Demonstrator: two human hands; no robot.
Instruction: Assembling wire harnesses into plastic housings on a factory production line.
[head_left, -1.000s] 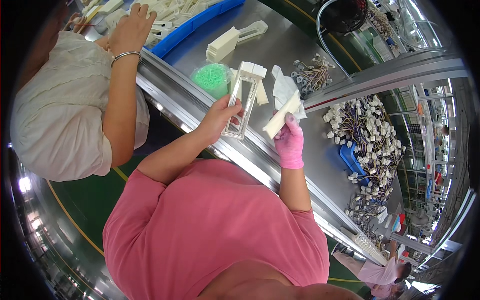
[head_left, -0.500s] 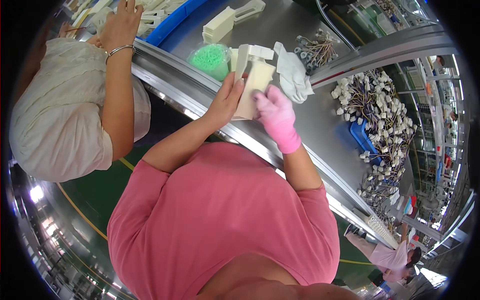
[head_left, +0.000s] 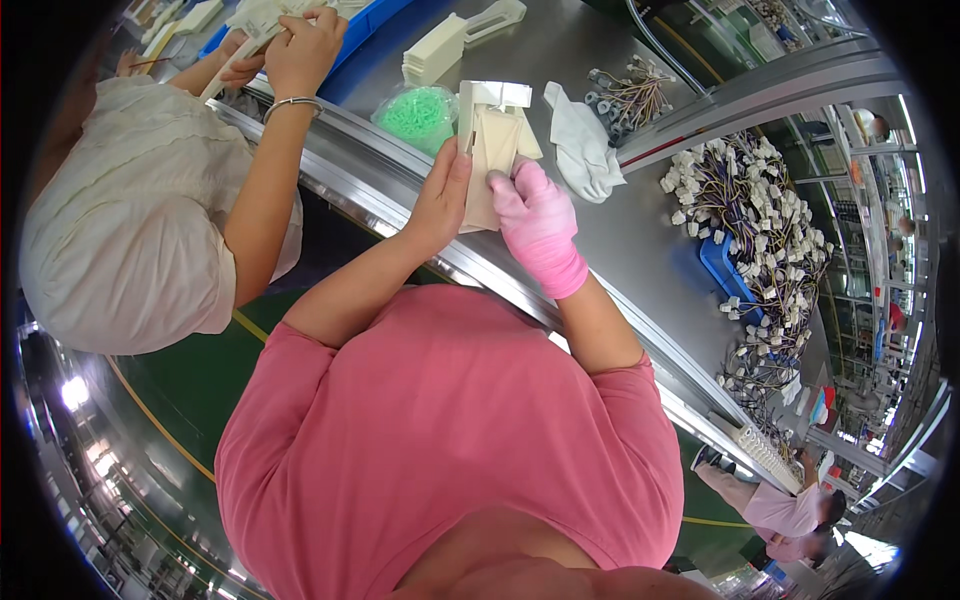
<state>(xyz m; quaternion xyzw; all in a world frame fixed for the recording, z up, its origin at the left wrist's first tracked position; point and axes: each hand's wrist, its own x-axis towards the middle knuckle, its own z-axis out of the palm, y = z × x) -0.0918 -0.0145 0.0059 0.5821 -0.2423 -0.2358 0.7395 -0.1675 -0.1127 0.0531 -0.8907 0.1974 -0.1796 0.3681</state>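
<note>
A cream plastic housing [head_left: 494, 140], long and box-like, is held upright over the front of the metal bench. My bare left hand [head_left: 441, 198] grips its left side, thumb on the near face. On its right side my right hand [head_left: 538, 218], in a pink and white glove, is closed with thumb and fingers pressed to the housing; part of its fingers is hidden. Close by on the left sits a clear plastic bag of small green parts [head_left: 414, 113]. A white glove [head_left: 582, 145] lies on the bench to the right of the housing.
Stacked cream plastic parts [head_left: 434, 52] stand farther back. Wires with grey ends [head_left: 634, 98] lie behind the white glove. At right, white-plugged wire harnesses [head_left: 765, 215] pile around a blue tray [head_left: 727, 270]. A co-worker's hand [head_left: 303, 50] holds a cream part at left.
The housing has turned more upright, showing its face, and shifted slightly left. My right hand has moved slightly left with it. The co-worker's hand moved right and now holds a cream part.
</note>
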